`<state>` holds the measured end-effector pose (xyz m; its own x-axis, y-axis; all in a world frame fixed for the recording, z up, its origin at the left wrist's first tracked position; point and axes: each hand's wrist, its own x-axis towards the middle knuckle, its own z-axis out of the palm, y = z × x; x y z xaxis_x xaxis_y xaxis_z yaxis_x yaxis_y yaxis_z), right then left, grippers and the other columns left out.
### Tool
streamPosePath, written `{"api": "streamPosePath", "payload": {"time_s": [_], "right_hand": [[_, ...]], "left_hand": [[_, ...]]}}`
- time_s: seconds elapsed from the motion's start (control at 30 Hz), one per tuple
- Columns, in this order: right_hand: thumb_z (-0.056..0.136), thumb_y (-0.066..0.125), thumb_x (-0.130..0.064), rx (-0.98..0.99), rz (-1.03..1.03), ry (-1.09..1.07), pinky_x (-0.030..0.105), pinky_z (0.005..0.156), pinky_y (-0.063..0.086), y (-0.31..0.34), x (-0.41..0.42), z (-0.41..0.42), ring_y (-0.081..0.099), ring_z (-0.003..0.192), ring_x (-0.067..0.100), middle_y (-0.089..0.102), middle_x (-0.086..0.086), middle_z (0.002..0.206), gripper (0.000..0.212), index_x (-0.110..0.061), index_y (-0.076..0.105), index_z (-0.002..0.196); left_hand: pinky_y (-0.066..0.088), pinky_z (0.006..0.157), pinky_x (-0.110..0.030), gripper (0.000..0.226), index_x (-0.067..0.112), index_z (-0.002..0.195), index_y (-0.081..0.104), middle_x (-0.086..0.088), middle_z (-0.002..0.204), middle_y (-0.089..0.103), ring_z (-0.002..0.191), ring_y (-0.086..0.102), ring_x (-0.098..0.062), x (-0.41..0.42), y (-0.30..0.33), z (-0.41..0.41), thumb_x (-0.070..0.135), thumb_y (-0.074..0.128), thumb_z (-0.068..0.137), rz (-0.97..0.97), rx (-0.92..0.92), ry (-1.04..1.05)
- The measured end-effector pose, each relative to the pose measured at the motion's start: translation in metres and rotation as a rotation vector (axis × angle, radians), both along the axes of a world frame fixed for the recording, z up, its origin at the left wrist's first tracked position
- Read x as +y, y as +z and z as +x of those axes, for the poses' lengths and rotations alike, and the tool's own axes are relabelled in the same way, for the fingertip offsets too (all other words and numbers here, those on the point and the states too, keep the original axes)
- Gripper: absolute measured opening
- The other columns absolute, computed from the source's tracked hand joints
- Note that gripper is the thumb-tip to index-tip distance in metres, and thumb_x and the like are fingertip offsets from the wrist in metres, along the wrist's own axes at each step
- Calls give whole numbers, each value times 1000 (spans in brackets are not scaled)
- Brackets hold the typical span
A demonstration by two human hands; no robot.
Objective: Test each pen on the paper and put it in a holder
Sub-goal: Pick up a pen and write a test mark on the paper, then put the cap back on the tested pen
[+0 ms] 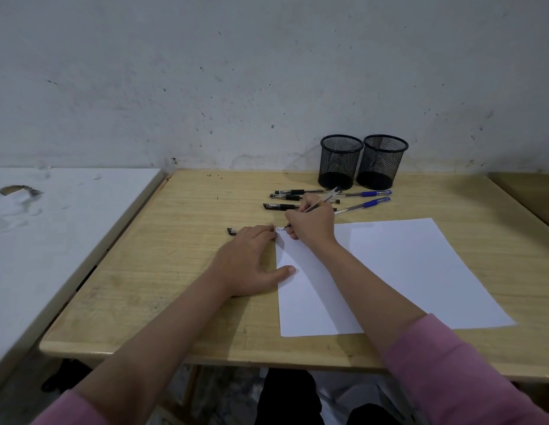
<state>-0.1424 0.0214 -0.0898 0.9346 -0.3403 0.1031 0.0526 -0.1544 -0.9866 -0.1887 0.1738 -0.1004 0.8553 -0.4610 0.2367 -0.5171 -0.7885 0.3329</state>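
A white sheet of paper lies on the wooden desk. My right hand grips a clear pen with its tip on the paper's top left corner, beside small written marks. My left hand rests flat, fingers on the desk and thumb on the paper's left edge. A black pen cap lies just left of my left fingers. Three black pens and two blue pens lie behind my right hand. Two black mesh holders stand by the wall.
A white table adjoins the desk on the left. Another wooden surface sits at the far right. The grey wall runs directly behind the holders. My dark-trousered legs are under the desk's front edge.
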Motion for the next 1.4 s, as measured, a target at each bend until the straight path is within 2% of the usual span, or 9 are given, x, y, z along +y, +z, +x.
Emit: {"api": "streamPosePath", "payload": {"time_s": [0.2,0.37,0.53,0.63,0.7,0.8,1.0,1.2,1.4], "right_hand": [[81,65,-6,16,173,-84,18,35,44,3,-6,-1,61,38,8,62,12,57,26,-12,45,66],[79,74,-26,-23,229,-96,15,33,38,7,-5,-4,53,31,7,57,11,54,34,-10,46,69],[69,84,-21,-60,318,-65,18,34,37,18,-5,-7,48,31,10,56,6,53,33,-11,53,69],[74,80,-19,-83,341,-45,21,38,41,22,-5,-11,46,35,10,58,4,57,21,-12,60,71],[81,74,-20,-89,315,-35,21,37,40,23,-6,-16,44,36,8,55,4,57,18,-13,61,70],[87,66,-20,-87,261,-28,19,35,38,24,-9,-28,41,34,4,55,4,58,24,-13,59,66],[87,66,-21,-81,217,32,21,36,38,27,-12,-61,43,36,5,58,3,61,20,-14,60,70],[86,67,-22,-109,164,51,22,38,41,45,-9,-80,48,46,10,60,3,61,19,-16,62,69],[87,66,-21,-168,189,81,22,40,43,67,-3,-96,49,43,4,61,2,63,17,-17,62,71]], "left_hand": [[33,104,-30,84,18,138,40,6,147,38,135,31,-11,-1,0,0,66,53,71,-9,-8,10],[40,102,-32,71,15,131,49,0,140,48,129,41,-15,1,1,-2,58,51,74,-94,-77,-10],[48,96,-39,47,3,123,56,-12,131,56,121,49,-28,5,-4,2,16,51,79,-248,-224,212],[41,103,-47,43,2,123,56,-14,132,55,123,46,-31,4,-5,5,6,50,80,-205,-153,305],[42,100,-48,34,5,110,63,-11,120,62,113,51,-29,3,-4,6,10,47,81,-207,-120,325],[50,82,-39,23,10,98,67,-4,103,64,101,53,-24,4,-4,7,11,50,83,-268,-44,349],[43,75,-28,19,15,100,70,-1,94,61,89,57,-20,10,5,2,13,56,87,-390,24,400],[54,60,-21,11,8,93,70,-9,85,69,56,66,-7,-1,41,-24,9,64,85,-883,219,369],[57,69,-21,15,5,99,68,-5,82,69,66,69,-5,-6,72,-47,4,60,86,-1097,430,180]]}}
